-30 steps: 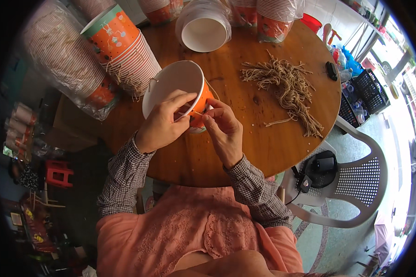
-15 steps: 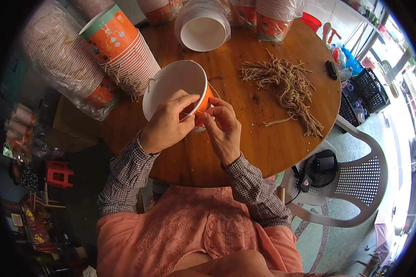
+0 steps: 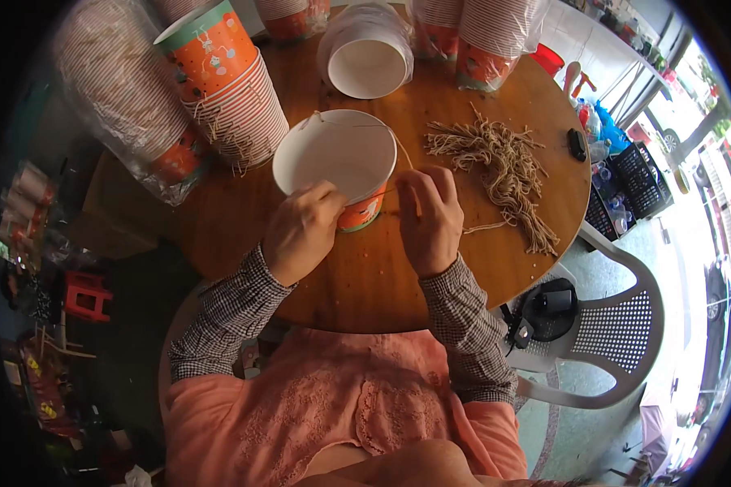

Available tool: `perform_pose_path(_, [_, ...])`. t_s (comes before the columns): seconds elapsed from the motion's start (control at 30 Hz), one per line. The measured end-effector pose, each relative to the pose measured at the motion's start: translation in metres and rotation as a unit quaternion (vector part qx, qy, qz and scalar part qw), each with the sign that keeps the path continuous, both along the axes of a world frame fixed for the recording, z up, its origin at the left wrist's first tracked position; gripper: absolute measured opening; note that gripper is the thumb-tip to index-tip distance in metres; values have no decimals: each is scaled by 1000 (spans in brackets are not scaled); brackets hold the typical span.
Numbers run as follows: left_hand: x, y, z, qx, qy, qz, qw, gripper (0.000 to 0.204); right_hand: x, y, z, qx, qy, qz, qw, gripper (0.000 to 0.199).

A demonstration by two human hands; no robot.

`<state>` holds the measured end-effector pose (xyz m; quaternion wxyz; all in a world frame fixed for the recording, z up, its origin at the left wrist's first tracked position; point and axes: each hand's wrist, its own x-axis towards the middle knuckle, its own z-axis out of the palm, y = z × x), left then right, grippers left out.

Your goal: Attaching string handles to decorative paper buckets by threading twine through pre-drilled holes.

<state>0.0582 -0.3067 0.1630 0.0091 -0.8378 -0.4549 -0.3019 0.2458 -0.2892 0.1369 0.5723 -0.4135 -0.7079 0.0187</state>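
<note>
A paper bucket (image 3: 337,150), white inside and orange outside, stands on the table between my hands. A thin twine cord (image 3: 402,147) is attached at its far rim and runs along the right side to my right hand (image 3: 432,221), whose fingers pinch it. My left hand (image 3: 303,234) is closed at the near left of the rim; its fingertips are slightly blurred, and what they grip is hidden. Right of the bucket lies a loose bundle of cut twine (image 3: 503,166), one strand trailing toward my right hand.
Nested paper buckets (image 3: 240,105) with twine hanging from them stand at the left, beside a plastic-wrapped stack (image 3: 126,89). More wrapped buckets (image 3: 368,66) line the back of the round wooden table (image 3: 365,284). A grey plastic chair (image 3: 617,325) stands at the right.
My hands have drawn apart from the bucket's right rim, the right hand moving right with the cord. The bucket now sits more upright and a little further right in view.
</note>
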Motion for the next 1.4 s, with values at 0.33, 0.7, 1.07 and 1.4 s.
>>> perform_pose_path(0.33, [-18, 11, 4, -104, -183, -58, 976, 10, -30, 35, 6, 36, -66, 93, 993, 10])
perform_pose_path(0.7, [-19, 45, -21, 112, -238, -56, 963, 8, -34, 46, 19, -152, -91, 222, 959, 7])
perform_pose_path(1.07, [-21, 53, -39, 64, -330, 3, 942, 13, -59, 56, 14, -134, 41, 141, 980, 7])
perform_pose_path(1.4, [-17, 106, -22, -38, -328, -44, 943, 14, -47, 100, 14, -192, 139, 179, 955, 8])
